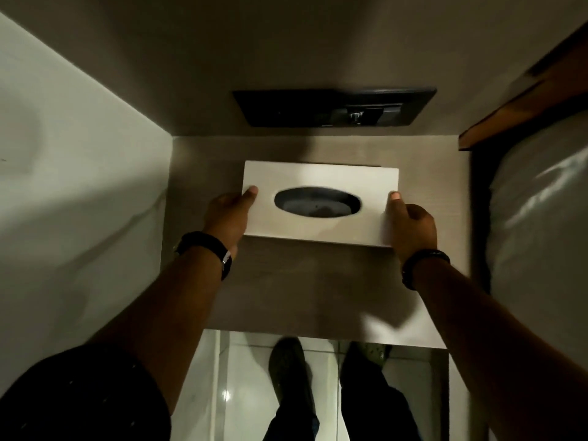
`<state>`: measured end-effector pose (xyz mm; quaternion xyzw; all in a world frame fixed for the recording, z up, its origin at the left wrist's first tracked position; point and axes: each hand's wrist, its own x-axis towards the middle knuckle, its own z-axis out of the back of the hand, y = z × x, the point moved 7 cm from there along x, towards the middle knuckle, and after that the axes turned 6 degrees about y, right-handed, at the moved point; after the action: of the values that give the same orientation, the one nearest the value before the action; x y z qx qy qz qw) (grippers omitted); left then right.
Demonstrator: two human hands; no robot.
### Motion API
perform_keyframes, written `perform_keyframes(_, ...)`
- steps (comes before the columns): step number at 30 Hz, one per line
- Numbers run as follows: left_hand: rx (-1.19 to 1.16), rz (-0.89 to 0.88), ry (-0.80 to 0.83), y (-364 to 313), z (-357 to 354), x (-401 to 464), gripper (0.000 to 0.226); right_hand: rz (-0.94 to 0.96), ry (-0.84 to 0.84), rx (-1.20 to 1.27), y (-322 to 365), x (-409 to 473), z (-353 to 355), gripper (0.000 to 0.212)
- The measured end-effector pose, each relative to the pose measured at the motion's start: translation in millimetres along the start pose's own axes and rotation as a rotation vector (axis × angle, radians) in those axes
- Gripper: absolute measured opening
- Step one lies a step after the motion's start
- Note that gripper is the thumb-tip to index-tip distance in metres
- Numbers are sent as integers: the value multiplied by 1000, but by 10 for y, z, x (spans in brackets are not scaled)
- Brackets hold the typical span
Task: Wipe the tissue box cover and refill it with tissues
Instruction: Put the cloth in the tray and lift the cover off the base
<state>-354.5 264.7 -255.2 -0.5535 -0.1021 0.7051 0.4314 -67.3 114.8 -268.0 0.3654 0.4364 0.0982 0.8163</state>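
A pale rectangular tissue box cover (321, 179) with a dark oval slot in its top lies over the small wooden bedside table (318, 281). My left hand (229, 218) grips its left end, thumb on the top face. My right hand (412, 227) grips its right end the same way. Through the slot I see only darkness; no tissue sticks out. Whether the cover rests on the table or is lifted slightly I cannot tell. Both wrists wear dark bands.
A dark switch panel (334, 106) sits on the wall behind the table. A white wall (79, 186) closes the left side. A bed with white bedding (541, 218) and a wooden headboard (525, 100) is on the right. My feet stand on glossy tiles (248, 393) below.
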Motion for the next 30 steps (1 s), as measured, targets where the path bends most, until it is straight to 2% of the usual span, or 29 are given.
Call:
perform_keyframes(6, -17, 4, 7, 62, 19, 39, 27, 44, -42, -32, -17, -22, -23, 46)
perform_keyframes(13, -6, -20, -68, 60, 17, 8, 34, 42, -70, -40, 1, -8, -10, 48)
perform_keyframes(25, -49, -15, 66, 42, -74, -41, 25, -65, -47, 67, -34, -71, 124, 39)
perform_keyframes(30, -59, -19, 26, 33, -91, -33, 27, -59, -43, 122, 9, -69, 87, 32)
